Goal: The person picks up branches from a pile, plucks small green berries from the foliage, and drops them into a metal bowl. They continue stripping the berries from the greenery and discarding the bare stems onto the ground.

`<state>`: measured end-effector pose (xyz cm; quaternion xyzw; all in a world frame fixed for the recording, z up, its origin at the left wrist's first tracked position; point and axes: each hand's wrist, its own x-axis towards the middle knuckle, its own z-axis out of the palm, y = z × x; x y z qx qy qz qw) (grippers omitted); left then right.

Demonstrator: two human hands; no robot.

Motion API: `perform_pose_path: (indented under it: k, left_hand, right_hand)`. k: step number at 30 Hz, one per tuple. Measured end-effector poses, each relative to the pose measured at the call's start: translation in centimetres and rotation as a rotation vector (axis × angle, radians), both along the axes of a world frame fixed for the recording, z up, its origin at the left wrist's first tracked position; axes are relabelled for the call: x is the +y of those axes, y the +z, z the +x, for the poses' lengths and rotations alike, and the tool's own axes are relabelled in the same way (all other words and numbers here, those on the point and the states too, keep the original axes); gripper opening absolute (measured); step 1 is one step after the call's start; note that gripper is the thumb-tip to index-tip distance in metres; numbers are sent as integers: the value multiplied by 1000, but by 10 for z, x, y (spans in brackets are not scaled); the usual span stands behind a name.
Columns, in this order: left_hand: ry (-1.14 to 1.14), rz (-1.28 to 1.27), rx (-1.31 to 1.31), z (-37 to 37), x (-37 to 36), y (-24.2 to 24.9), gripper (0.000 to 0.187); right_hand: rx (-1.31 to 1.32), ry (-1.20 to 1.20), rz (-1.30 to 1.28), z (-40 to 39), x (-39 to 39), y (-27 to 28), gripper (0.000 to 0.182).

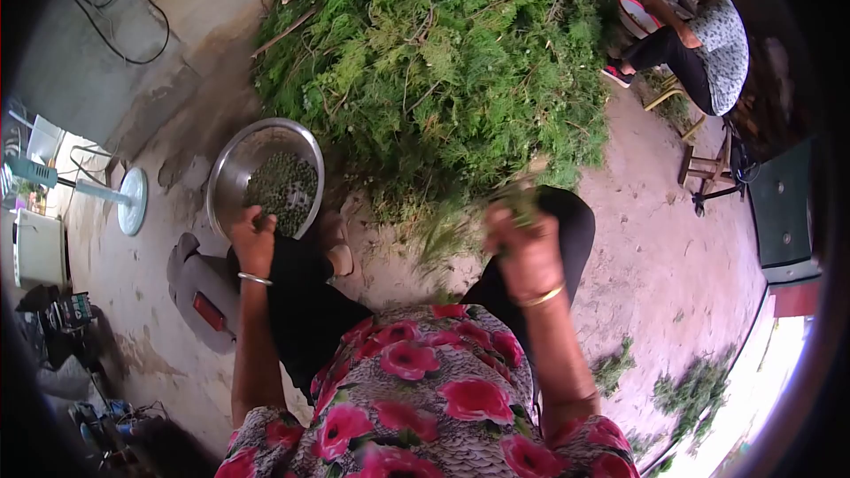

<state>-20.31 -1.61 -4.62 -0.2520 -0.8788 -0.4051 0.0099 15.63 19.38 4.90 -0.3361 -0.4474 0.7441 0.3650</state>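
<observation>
My left hand (254, 235) is at the near rim of a wide metal bowl (220, 155), its fingers curled in; whatever they may hold is too small to make out. Small round green berries (285, 184) lie in the bowl. Over my right knee, my right hand (529, 252) is closed on a leafy green sprig (524, 205), and both are smeared by motion. More blurred greenery (447, 235) hangs between my knees. Beyond my knees rises a big heap of cut evergreen branches (434, 62).
At the upper right another person (713, 44) sits on a low seat with a red-rimmed basin (639, 16). A wooden stool (708, 164) stands behind them. A pale blue fan (133, 201) is at the left. A phone-like red object (209, 311) lies on grey cloth (195, 279). Loose sprigs (695, 394) lie at the lower right.
</observation>
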Motion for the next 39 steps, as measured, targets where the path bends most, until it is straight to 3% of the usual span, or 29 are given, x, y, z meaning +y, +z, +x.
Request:
perform_pose_path:
  k: [1,3,5,7,8,9,10,11,12,14,16,17,18,19,20,21,23,26,27,29,30,32,33,35,37,39]
  left_hand:
    - [-36,-65,179,18,7,6,27]
    - [-158,-12,73,25,13,-25,25]
    - [-173,67,-286,44,25,-54,26]
    - [-213,0,-401,66,39,-68,23]
    - [-224,-64,-353,68,42,-92,23]
    - [-234,-126,-307,71,44,-116,23]
    - [-237,-133,-322,79,49,-117,23]
    - [-198,-156,-395,91,58,-112,23]
    - [-157,-180,-467,96,64,-112,23]
    - [-165,-179,-568,94,66,-144,21]
    - [-175,-188,-664,93,66,-176,19]
    - [-78,-90,-900,94,69,-189,15]
    - [27,13,-1130,95,72,-199,12]
    - [35,-5,-1137,96,77,-207,12]
    - [150,135,-1371,96,83,-214,11]
    - [131,140,-1395,99,89,-219,13]
    - [125,132,-1426,104,98,-232,18]
    - [142,44,-1309,119,102,-255,16]
    - [128,-121,-1201,126,103,-260,11]
    - [118,-298,-1096,131,99,-281,7]
    - [-17,-354,-967,135,90,-306,4]
    - [-283,-472,-713,141,77,-347,12]
    - [-275,-487,-719,142,81,-351,12]
    - [-338,-447,-493,153,98,-345,25]
    - [-412,-592,-397,156,116,-343,31]
    - [-493,-604,-387,162,117,-361,32]
  right_hand:
    - [52,-107,16,18,18,3,8]
    - [263,-203,-92,78,55,-3,9]
    - [315,-397,-190,172,84,-20,12]
    - [150,-700,-157,283,94,-46,7]
    - [95,-777,-64,376,94,-83,3]
    - [16,-792,67,477,83,-111,12]
    - [-134,-1065,78,544,55,-112,23]
    - [-290,-1335,93,578,35,-106,35]
    - [-506,-1482,-108,566,10,-72,39]
    - [-751,-1599,-326,521,-20,-41,44]
    - [-894,-1349,-412,516,-20,-61,46]
    - [-932,-1177,-441,514,-13,-71,45]
    - [-785,-1127,-402,476,8,-80,39]
    - [-775,-1039,-256,382,30,-67,38]
    - [-765,-904,-147,313,53,-58,42]
    - [-785,-766,-35,229,78,-40,43]
    - [-715,-577,191,130,118,-44,37]
    - [-736,-214,477,-5,152,-44,29]
    - [-778,-75,549,-40,158,-49,26]
    - [-746,252,654,-87,162,-69,23]
    - [-729,378,581,-104,158,-75,25]
    - [-828,554,696,-120,154,-85,34]
    - [-824,565,680,-123,150,-91,34]
    - [-1148,794,958,-121,135,-92,39]
    - [-1288,936,1078,-120,113,-100,38]
    - [-1194,1117,1054,-117,99,-96,35]
